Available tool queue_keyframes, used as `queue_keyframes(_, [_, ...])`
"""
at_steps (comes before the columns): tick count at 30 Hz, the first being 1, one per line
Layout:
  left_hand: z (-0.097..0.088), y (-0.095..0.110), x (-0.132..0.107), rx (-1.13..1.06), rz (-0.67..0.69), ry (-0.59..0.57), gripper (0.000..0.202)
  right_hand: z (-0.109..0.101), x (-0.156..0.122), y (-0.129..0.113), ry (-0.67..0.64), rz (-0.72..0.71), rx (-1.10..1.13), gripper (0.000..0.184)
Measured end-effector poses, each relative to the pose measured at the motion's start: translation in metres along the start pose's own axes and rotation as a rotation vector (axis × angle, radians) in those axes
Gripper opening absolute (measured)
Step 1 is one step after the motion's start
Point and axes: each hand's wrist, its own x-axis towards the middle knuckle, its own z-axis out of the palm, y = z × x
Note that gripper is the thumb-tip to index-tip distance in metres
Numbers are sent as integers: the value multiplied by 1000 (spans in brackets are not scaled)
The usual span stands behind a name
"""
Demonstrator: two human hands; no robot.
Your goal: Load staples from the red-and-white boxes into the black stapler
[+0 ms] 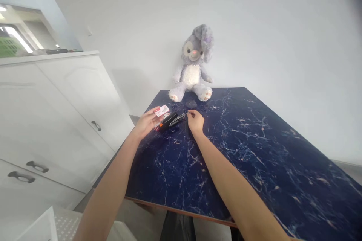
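Observation:
My left hand is closed around a small white-and-red box, thumb on its near side. Just right of those fingers lies a black object with an orange tip, which looks like a stapler. A slim dark piece with pale markings runs along its right side. More red and white packaging shows beneath, partly covered by the fingers. At the far end of the slim piece, my right hand is closed with its fingertips pinched together. What they hold is too small to make out.
A grey plush rabbit sits at the table's far edge against the white wall. The dark blue marbled table spreads under both arms. White cabinets stand on the left, and a white basket is at lower left.

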Motion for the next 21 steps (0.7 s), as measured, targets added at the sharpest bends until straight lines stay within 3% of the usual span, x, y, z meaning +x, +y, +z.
queue_keyframes(4, [39, -6, -3, 87, -66, -63, 37, -42, -26, 1, -194, 59, 81, 20])
queue_keyframes(7, [77, -18, 1, 168, -89, -92, 34, -86, -40, 1, -391, 144, 297, 24])
queue_keyframes(9, [97, -30, 4, 221, -74, -101, 33, -114, -41, 1, -404, 186, 433, 28])
queue_keyframes(11, [110, -44, 3, 257, -62, -77, 31, -134, -37, 0, -331, 192, 449, 31])
queue_keyframes(13, [115, -59, -1, 283, -71, -62, 30, -145, -32, 0, -278, 180, 392, 33])
queue_keyframes(16, [114, -76, -10, 345, -112, -118, 30, -144, -29, -2, -327, 137, 256, 32])
queue_keyframes(21, [112, -85, -16, 377, -118, -155, 33, -135, -35, -4, -366, 73, 104, 30])
